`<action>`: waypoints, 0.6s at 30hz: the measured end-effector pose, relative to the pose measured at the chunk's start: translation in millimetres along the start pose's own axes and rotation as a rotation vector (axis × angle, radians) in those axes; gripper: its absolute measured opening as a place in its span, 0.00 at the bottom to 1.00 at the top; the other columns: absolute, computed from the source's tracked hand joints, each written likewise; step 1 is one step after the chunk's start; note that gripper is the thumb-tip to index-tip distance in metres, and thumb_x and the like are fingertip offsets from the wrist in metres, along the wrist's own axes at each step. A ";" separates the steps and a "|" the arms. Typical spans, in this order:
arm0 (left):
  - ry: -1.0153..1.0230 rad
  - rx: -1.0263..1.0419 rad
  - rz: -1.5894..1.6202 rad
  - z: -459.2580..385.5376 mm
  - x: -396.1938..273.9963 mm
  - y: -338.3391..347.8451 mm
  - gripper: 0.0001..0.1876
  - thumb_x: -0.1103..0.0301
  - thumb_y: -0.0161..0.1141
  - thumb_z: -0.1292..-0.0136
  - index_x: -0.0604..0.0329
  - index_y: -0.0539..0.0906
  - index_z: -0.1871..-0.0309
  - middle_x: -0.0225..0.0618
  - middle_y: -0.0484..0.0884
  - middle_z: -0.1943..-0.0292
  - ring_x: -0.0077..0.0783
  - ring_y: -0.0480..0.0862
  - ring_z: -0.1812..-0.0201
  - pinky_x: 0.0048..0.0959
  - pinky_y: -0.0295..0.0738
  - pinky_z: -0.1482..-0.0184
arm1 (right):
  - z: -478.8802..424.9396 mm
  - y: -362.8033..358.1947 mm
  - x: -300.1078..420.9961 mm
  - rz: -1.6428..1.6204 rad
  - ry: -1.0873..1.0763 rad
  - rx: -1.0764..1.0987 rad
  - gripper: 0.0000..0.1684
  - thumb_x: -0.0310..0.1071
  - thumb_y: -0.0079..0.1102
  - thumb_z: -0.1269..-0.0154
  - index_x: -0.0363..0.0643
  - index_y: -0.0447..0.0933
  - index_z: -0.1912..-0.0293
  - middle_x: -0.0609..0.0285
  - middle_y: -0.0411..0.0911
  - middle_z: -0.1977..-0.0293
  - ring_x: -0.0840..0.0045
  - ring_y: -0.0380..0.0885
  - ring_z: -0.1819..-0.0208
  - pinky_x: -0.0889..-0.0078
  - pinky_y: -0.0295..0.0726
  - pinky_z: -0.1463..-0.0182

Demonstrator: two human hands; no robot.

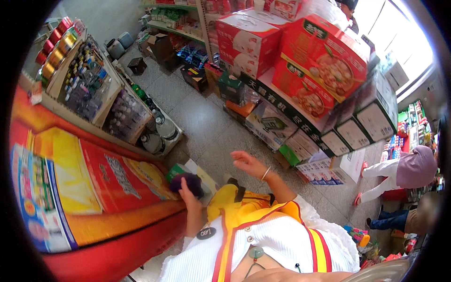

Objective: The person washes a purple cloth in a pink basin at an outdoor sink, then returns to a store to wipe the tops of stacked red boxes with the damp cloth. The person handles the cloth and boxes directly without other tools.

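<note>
My left hand (190,197) grips a dark purple bundle (188,184), probably a cloth, beside a red-and-yellow printed panel (116,172). Its far side is hidden. Behind the bundle stands a green and white carton (201,173), partly covered. My right hand (246,164) is raised over the tiled floor, fingers loosely bent and apart, with nothing in it. A pale bracelet (266,172) circles that wrist. Below the hands hangs my yellow apron (229,204) with red edging.
Bottle shelves (102,88) run along the left, with large water bottles (165,127) low at their end. Stacked red food cartons (322,60) and boxes border the aisle (201,112) on the right. Two people stand farther right, one in a mauve top (415,167).
</note>
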State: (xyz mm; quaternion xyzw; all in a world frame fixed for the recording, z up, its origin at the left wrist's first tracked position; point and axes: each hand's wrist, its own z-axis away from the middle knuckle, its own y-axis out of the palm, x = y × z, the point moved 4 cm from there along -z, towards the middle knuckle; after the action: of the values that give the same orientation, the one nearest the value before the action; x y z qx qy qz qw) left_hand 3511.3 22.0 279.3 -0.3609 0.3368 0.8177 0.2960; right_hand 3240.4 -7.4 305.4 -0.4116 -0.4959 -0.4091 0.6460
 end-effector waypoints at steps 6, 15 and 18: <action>0.181 0.854 -0.814 -48.8 -49.4 163.0 0.29 0.54 0.61 0.37 0.64 0.71 0.39 0.44 0.72 0.42 0.38 0.72 0.41 0.34 0.64 0.40 | -98.1 -28.6 51.7 -0.416 -0.040 0.091 0.45 0.41 0.57 0.34 0.53 0.42 0.27 0.60 0.50 0.30 0.70 0.58 0.33 0.64 0.64 0.35; 0.500 1.248 -0.977 -139.6 -98.0 352.6 0.18 0.69 0.55 0.34 0.60 0.74 0.42 0.42 0.73 0.43 0.38 0.73 0.40 0.33 0.66 0.39 | -199.3 -159.7 88.2 -0.780 0.101 -0.510 0.31 0.32 0.53 0.33 0.40 0.59 0.33 0.60 0.71 0.44 0.77 0.69 0.43 0.72 0.67 0.38; 0.425 1.158 -0.924 -192.9 -101.4 390.4 0.17 0.68 0.56 0.35 0.59 0.74 0.43 0.43 0.75 0.47 0.40 0.76 0.45 0.32 0.68 0.42 | -218.6 -220.7 117.1 -0.676 -0.015 -0.734 0.29 0.33 0.51 0.33 0.39 0.61 0.34 0.59 0.71 0.43 0.76 0.69 0.42 0.72 0.66 0.37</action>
State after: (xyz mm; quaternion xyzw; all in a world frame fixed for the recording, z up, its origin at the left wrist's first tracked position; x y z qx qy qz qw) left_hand 3360.0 -383.4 392.2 -0.4015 0.5759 0.2175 0.6781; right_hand 3120.4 -298.5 410.7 -0.4309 -0.4293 -0.7404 0.2861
